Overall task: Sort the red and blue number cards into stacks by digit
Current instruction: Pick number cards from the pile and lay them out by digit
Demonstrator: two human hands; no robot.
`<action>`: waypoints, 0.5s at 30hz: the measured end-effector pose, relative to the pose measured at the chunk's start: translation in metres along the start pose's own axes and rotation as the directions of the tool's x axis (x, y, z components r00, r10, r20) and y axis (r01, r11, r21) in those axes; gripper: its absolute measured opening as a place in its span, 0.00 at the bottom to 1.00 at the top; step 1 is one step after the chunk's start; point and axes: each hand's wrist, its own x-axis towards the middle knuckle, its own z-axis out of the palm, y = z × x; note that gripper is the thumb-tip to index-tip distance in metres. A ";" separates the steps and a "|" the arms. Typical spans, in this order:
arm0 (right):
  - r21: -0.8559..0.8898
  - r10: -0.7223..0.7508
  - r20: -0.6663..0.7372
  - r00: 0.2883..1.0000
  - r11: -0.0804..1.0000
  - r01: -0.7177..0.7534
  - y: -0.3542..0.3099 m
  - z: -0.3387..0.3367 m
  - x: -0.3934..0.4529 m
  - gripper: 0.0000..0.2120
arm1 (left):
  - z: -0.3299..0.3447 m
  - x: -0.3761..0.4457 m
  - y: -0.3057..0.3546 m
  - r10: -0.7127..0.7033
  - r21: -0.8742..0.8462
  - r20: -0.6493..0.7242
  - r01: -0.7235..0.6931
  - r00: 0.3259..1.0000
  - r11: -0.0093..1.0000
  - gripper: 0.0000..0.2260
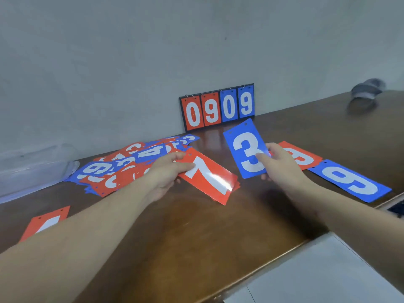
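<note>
Left hand grips red 7 card; right hand pinches blue 3 card.

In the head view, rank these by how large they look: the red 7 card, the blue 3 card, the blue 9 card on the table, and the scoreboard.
1. scoreboard
2. blue 9 card
3. red 7 card

The blue 3 card looks about equal to the 7; both are held tilted, so I won't separate them.
</note>
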 end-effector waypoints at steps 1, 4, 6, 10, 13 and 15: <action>0.002 0.008 0.002 1.000 1.000 -0.008 0.002 -0.002 0.002 0.08 | 0.006 0.004 0.001 0.009 0.031 0.019 -0.010 1.000 0.999 0.07; -0.003 0.008 0.008 1.000 1.000 -0.008 0.007 -0.005 0.009 0.08 | 0.020 0.021 0.004 0.069 0.170 0.018 -0.071 0.997 0.983 0.05; -0.009 -0.006 0.013 1.000 1.000 0.006 0.011 -0.003 0.014 0.06 | 0.026 0.033 0.004 0.115 0.258 0.019 -0.116 0.993 0.959 0.06; 0.018 -0.006 0.051 0.999 1.000 0.005 0.017 0.003 0.021 0.04 | 0.031 0.056 -0.005 0.178 0.491 0.037 -0.173 0.983 0.854 0.09; -0.009 -0.002 0.085 0.996 1.000 0.003 0.020 0.006 0.023 0.05 | 0.031 0.073 -0.013 0.206 0.686 0.065 -0.193 0.976 0.702 0.14; -0.027 -0.013 0.106 0.994 1.000 0.016 0.019 0.006 0.024 0.05 | 0.032 0.079 -0.017 0.218 0.773 0.059 -0.182 0.974 0.608 0.17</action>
